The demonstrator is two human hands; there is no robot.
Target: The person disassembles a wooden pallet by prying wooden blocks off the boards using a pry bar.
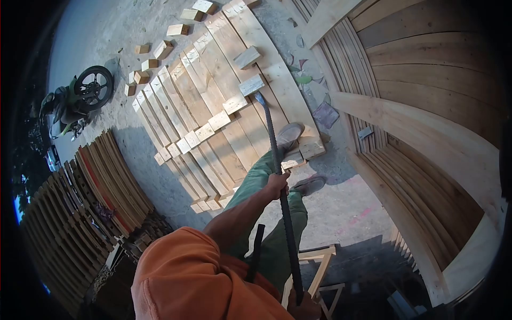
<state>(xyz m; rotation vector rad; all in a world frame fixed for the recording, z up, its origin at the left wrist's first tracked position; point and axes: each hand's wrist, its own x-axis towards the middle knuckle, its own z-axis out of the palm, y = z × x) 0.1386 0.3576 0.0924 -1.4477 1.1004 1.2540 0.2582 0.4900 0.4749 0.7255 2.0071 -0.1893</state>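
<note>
A long ribbed pry bar (287,224) runs up across the view, its flattened tip (260,98) right at a wooden block (251,84) on the planks. My left hand (277,186) is closed around the bar's middle, the arm reaching out of an orange sleeve. At the bottom edge my right hand (304,308) is wrapped around the bar's lower end, partly cut off. Under the tip lies a wooden pallet (213,69) of side-by-side planks, with a row of blocks across it. One of my shoes (290,135) overlaps the pallet's near edge; the other shoe (309,185) is on the concrete.
Loose wooden blocks (162,49) are scattered beyond the pallet. Stacked pallets (101,176) stand at the left, with a motorcycle (80,98) behind. Large wooden frames with planks (421,122) rise at the right. Debris (325,114) lies on the concrete between. A dark bar (256,250) shows by my waist.
</note>
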